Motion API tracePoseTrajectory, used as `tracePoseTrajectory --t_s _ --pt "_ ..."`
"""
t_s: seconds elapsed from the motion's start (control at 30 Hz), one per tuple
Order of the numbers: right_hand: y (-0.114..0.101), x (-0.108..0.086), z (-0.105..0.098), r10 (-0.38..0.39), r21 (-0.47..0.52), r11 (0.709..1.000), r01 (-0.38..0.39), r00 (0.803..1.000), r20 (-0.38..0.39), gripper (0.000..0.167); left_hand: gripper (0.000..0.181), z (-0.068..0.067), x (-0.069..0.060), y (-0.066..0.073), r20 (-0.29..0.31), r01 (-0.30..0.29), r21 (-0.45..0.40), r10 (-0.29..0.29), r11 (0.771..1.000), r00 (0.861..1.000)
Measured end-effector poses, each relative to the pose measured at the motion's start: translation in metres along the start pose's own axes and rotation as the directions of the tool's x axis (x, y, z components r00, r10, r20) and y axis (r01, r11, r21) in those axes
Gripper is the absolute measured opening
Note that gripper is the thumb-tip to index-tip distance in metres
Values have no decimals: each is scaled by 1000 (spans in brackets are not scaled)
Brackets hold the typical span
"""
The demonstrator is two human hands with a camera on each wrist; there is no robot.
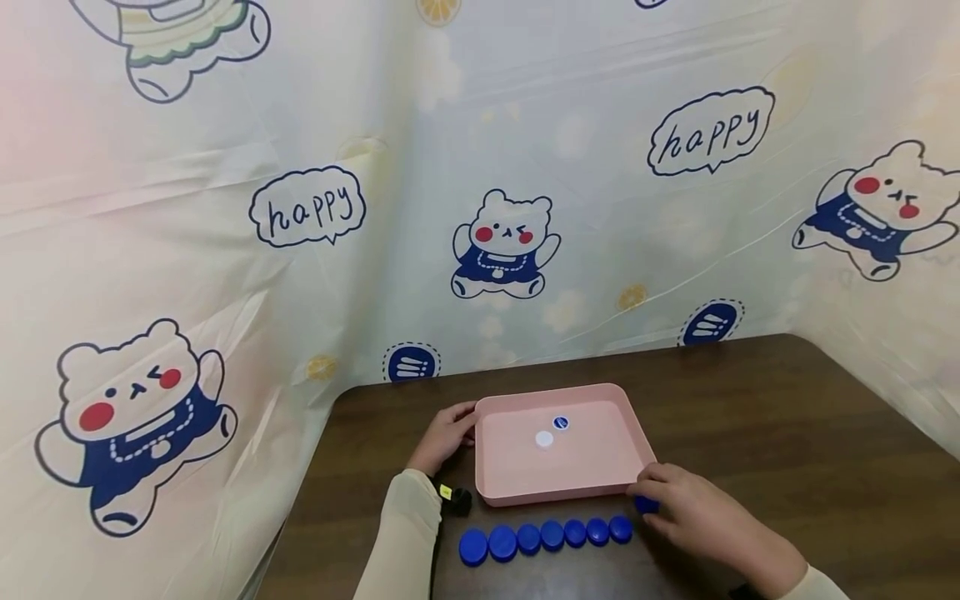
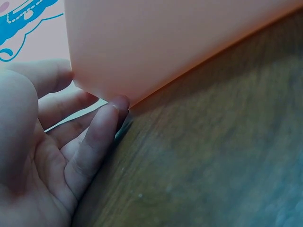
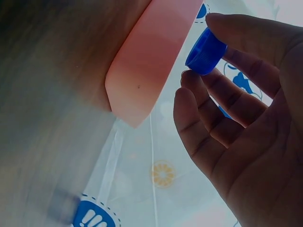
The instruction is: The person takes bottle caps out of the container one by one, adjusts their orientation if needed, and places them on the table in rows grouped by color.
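A pink rectangular tray point(image 1: 517, 471) lies on the table. My left hand point(image 1: 444, 435) holds it at the far left corner, with fingertips point(image 2: 118, 101) against its outer wall in the left wrist view. By the near right corner, my right hand point(image 1: 693, 508) pinches a blue bottle cap point(image 3: 207, 52) between thumb and fingers; its hollow side shows in the right wrist view. Several more blue caps point(image 1: 528, 538) form a row along the tray's near side. Inside the tray are a white round cap point(image 1: 543, 439) and a small blue-and-white disc point(image 1: 561, 423).
The brown wooden table point(image 1: 795, 417) extends to the right of the tray. Behind it and along both sides hangs a pale curtain point(image 1: 600, 225) printed with bears. A black band with a yellow tag point(image 1: 446, 492) sits at the left wrist.
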State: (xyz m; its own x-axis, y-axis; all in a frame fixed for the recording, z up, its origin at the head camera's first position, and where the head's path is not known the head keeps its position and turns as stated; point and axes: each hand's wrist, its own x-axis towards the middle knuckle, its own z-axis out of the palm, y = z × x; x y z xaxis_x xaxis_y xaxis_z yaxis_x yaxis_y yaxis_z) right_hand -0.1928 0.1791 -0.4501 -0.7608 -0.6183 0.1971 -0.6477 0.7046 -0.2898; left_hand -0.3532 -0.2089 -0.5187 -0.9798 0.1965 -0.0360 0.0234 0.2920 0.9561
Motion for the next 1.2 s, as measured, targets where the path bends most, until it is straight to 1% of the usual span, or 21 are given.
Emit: tracePoseTrajectory --t_s 0.1,0.17,0.23,0.33,0.4,0.5,0.67,0.77,0.87,0.97,1.07,1.13,1.2 --pt "0 -3 3 -6 10 1000 6 1000 -5 28 43 0 -10 14 23 1 12 -1 1000 1000" --pt "-1 -5 5 -4 13 1000 4 1000 -5 29 42 -1 -10 15 36 2 6 -2 1000 999" --pt "-1 -7 7 -8 17 1000 8 1000 0 29 42 0 -11 13 36 1 1 -2 1000 999" --pt "-2 -11 12 -22 25 999 22 1000 11 28 43 2 -4 -6 26 6 -14 -6 1000 1000" --pt "-2 -13 15 -28 30 999 28 999 18 28 43 4 -4 -10 22 4 -15 -3 1000 1000" --pt "-1 -14 17 -28 22 999 28 999 19 27 44 5 -3 -9 19 -7 -11 7 1000 1000" --pt "-1 -10 17 -58 -17 998 57 998 -24 26 42 3 0 -6 -7 -21 -12 20 1000 1000" --pt "-2 -8 16 -57 -15 998 57 998 -24 27 43 0 2 -7 -10 -10 -10 10 1000 1000" --pt "-2 -7 16 -38 -4 999 38 999 5 27 44 -2 1 -9 -1 10 -1 -10 1000 1000" --pt "-1 -7 19 -37 2 999 37 999 25 27 43 -3 0 -11 15 34 -12 -34 999 999" --pt "2 -8 22 -71 -15 997 71 997 -6 27 42 -4 1 -10 43 23 -24 -22 999 999" --pt "3 -7 23 -85 -22 996 85 996 -24 26 42 -4 2 -8 48 12 -34 -11 999 999" --pt "3 -6 24 -85 -16 996 85 996 -22 26 42 -4 4 -5 45 3 -34 -2 999 999"
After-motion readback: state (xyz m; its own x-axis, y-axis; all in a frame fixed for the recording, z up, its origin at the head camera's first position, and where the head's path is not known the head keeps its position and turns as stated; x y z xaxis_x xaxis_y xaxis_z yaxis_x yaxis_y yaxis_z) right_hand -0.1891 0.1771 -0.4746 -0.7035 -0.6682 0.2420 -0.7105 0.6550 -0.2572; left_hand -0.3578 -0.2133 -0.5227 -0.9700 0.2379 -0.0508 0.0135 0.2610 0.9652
